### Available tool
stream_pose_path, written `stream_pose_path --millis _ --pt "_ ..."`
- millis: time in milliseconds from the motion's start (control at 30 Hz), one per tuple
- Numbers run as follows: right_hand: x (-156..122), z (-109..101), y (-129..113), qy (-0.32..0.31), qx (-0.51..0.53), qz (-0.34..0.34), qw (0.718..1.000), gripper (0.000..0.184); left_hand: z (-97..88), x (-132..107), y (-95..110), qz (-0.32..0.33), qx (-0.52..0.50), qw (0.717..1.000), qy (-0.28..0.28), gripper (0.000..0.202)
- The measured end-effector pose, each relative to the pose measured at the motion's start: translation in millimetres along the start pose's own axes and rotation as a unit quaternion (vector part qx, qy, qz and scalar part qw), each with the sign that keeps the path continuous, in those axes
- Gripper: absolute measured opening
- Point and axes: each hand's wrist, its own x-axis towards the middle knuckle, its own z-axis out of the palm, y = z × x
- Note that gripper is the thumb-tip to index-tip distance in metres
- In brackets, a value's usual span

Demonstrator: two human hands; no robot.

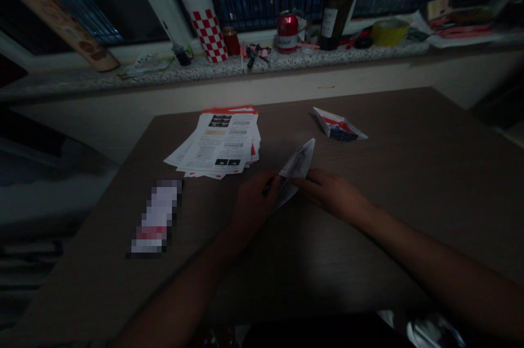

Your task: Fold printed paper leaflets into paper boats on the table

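A folded sheet of printed paper [298,165] lies on the brown table [409,184], its pointed end aimed up and to the right. My left hand [256,203] pinches its lower left edge with curled fingers. My right hand [333,192] presses on the paper's right side, fingers held together over the fold. A stack of printed leaflets [221,143] lies just behind my left hand. Another folded paper piece [339,125], white with red and blue, rests farther back on the right.
A blurred-out rectangular object [155,217] lies on the table's left part. On the stone windowsill [204,67] behind stand a red-and-white checked bottle [204,15], a red can [287,31], a dark bottle [335,18], a yellow tape roll [389,31] and small clutter.
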Motion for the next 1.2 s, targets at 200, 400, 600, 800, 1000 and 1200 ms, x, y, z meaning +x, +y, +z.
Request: stream_pose_path --millis 200,400,600,800,1000,1200 --pt "-1.4 2.2 -0.4 0.013 0.006 -0.011 1.0 0.031 -2.0 -1.7 6.5 0.012 -0.011 1.0 -0.008 0.022" --pt "0.6 -5.5 -2.4 0.004 -0.01 -0.017 1.0 0.027 -10.7 -1.2 11.9 0.102 0.076 0.984 -0.122 0.034" --pt "-0.2 -6.3 -2.2 0.011 -0.011 -0.019 1.0 0.024 -15.4 -0.3 9.0 0.113 0.108 0.981 -0.111 0.028" --pt "-3.0 -10.6 2.1 0.004 -0.019 -0.014 1.0 0.021 -17.3 1.0 5.6 0.097 0.124 0.985 -0.074 0.028" --pt "-3.8 -15.0 7.5 -0.003 -0.03 -0.003 1.0 0.021 -19.4 2.4 2.3 0.075 0.129 0.988 -0.046 0.025" --pt "-5.0 -15.1 14.0 0.007 -0.031 -0.001 0.999 0.02 -21.6 3.8 -0.3 0.066 0.142 0.987 -0.045 0.024"
